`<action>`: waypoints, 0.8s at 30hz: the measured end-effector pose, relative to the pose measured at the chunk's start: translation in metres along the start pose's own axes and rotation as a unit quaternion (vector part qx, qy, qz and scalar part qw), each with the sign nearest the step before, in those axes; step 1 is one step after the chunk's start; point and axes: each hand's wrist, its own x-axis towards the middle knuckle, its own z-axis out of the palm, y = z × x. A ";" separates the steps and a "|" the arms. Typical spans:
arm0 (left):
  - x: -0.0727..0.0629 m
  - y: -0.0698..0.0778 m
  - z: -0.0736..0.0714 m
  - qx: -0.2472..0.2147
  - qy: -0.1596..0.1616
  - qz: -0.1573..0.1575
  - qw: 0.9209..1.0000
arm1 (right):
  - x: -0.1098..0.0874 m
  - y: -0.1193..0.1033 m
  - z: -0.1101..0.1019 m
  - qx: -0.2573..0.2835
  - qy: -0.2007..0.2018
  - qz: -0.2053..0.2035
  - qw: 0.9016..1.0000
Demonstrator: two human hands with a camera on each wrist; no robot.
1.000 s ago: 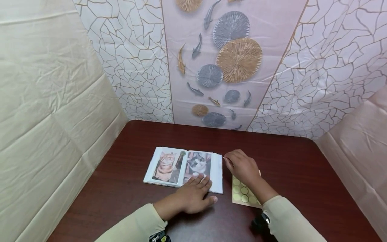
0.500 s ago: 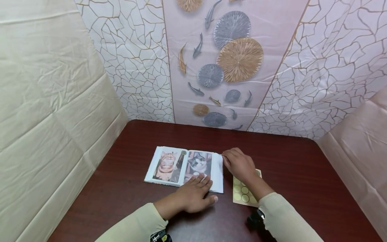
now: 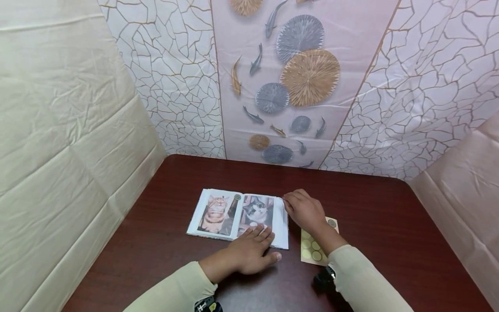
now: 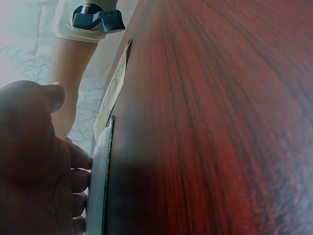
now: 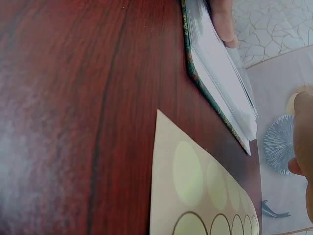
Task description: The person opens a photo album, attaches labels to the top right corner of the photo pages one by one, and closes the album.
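A small photo album (image 3: 281,229) lies open on the table, with an orange cat picture (image 3: 213,214) on its left page and a grey-and-white cat picture (image 3: 255,209) on its right. A round green sticker (image 3: 237,197) sits at the upper right of the left picture. My left hand (image 3: 251,251) rests with straight fingers on the right page's lower part. Near that page's upper right corner is my right hand (image 3: 306,210), its fingers bent. Whether it pinches anything is hidden in the head view; the right wrist view cuts the hand (image 5: 304,137) off.
A yellow sheet of round stickers (image 3: 312,251) lies right of the album, partly under my right forearm. The dark red-brown table (image 3: 156,260) meets patterned cloth (image 3: 183,108) at the back. Plain pale cloth (image 3: 78,130) hangs at the left.
My right hand has moved slightly left and away from me, toward the right page's upper corner. More of the sticker sheet's top shows now. My left hand keeps its place on the page.
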 end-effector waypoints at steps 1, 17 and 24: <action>0.000 0.000 0.000 -0.001 0.000 0.000 1.000 | 0.001 0.000 0.000 -0.002 -0.003 0.000 1.000; 0.000 -0.001 0.000 0.004 0.003 0.004 1.000 | 0.008 -0.001 0.014 -0.013 -0.002 -0.017 1.000; -0.001 -0.001 -0.002 0.006 0.004 0.004 1.000 | 0.012 -0.003 0.017 -0.008 -0.006 -0.016 1.000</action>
